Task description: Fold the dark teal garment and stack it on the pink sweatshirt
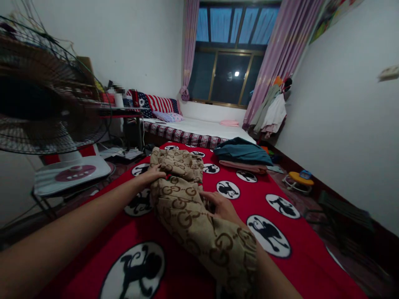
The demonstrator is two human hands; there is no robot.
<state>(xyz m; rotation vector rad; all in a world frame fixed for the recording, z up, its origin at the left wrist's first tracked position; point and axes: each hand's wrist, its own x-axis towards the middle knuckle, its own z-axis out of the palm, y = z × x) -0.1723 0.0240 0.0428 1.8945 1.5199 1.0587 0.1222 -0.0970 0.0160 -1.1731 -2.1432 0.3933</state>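
Note:
A tan garment point(183, 195) with a brown ring pattern lies stretched along a red bedspread point(280, 257) printed with black-and-white round figures. My left hand point(151, 175) grips the garment's left edge near its far end, fingers closed on the cloth. On the garment's right side, about halfway along, my right hand point(220, 205) has its fingers curled into the fabric. The near end of the garment drapes over my right forearm.
Folded teal and pink clothes point(241, 155) are stacked at the far right of the bedspread. A standing fan point(46, 108) is close on the left. Beyond lie a second bed point(199, 128), a window with pink curtains, hanging clothes point(271, 110), and a toy on the floor at right.

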